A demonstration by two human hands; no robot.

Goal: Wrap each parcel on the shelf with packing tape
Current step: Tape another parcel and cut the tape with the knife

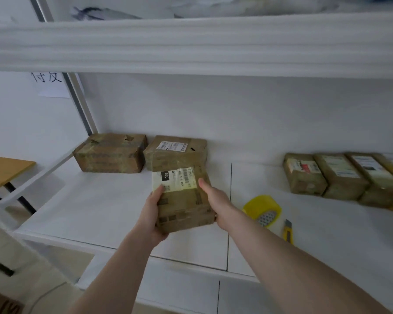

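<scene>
A brown cardboard parcel (183,200) with a white label on top is held between both hands over the white shelf (95,207). My left hand (151,211) grips its left side, thumb on the label. My right hand (213,198) grips its right side, thumb on top. A yellow roll of packing tape (262,210) lies on the shelf to the right of my right wrist. Two taped parcels stand at the back: one at the left (110,152) and one behind the held parcel (176,150).
A yellow utility knife (288,232) lies by the tape roll. Several labelled parcels (340,177) stand in a row at the right of the shelf. An upper shelf board (191,46) hangs overhead. A wooden table (2,171) stands at the left.
</scene>
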